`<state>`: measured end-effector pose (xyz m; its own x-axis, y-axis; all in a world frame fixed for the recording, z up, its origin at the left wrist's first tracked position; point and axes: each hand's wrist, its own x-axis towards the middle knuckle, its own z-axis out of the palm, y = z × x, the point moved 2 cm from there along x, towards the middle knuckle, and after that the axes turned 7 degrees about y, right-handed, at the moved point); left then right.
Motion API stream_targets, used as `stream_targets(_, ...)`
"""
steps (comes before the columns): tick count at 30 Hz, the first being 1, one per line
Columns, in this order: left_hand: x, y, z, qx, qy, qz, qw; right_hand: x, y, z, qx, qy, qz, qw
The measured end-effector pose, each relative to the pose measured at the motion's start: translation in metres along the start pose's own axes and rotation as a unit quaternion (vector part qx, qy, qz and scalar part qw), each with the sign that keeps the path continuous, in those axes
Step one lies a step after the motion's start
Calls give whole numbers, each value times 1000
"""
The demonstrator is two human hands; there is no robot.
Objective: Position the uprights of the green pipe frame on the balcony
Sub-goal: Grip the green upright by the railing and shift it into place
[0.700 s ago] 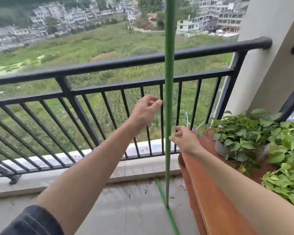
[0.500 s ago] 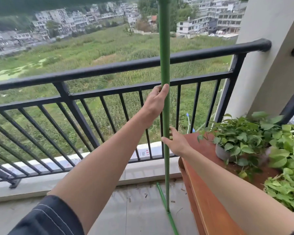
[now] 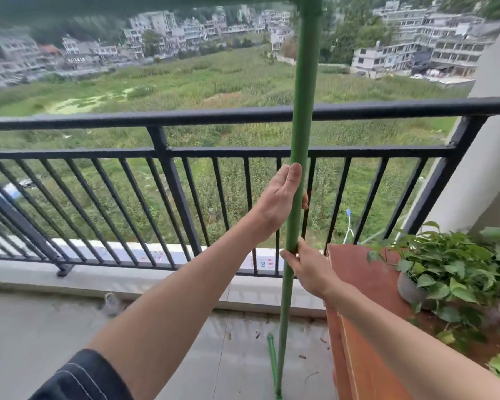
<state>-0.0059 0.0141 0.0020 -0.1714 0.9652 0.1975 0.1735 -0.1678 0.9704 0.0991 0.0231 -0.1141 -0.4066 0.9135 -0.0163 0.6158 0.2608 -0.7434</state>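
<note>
The left hand (image 3: 280, 197) wraps around the green upright pipe (image 3: 302, 111), thumb pressed up along the near face and the fingertips curling round the far side, a firm grip. Just below it, the right hand (image 3: 309, 269) closes on the same pipe, thumb and fingers pinching the shaft from the right. The two hands are near each other on the pipe but not touching.

The pipe stands nearly vertical, leaning slightly, and rises past the black balcony railing (image 3: 214, 115) to the top edge of the view, where it meets a blurred green crossbar (image 3: 127, 4). Its foot comes down on the grey balcony floor (image 3: 41, 327) at the bottom edge of the view, where it meets a short green floor pipe (image 3: 272, 359) lying on the tiles and pointing toward the railing.

Just right of the pipe stands a reddish-brown wooden cabinet (image 3: 364, 284), set near the right end of the railing. On its top sits a grey pot (image 3: 410, 293) holding a leafy green plant (image 3: 451, 261). Behind the cabinet rises a pale wall column (image 3: 485, 168). A dark sleeve (image 3: 78, 379) shows at the left arm's elbow.
</note>
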Motion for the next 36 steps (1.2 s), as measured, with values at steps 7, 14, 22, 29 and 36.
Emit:
stream_targets(7,-50,-4,-65,-21,62,2,998,-14,-45,59,4,-69,-52,996)
stream_targets(14,-97,1,-148,-10,122,-23,992,-25,-99,129,26,-99,-120,987)
stream_targets(22,-151,-1,-246,-27,150,-31,988,-46,-172,210,36,-143,-178,973)
stream_targets(29,-207,-10,-327,-29,190,-43,980,-65,-226,279,13,-189,-244,951)
stream_targets(36,-251,-6,-386,-1,290,-56,956,-71,-275,335,31,-243,-327,913)
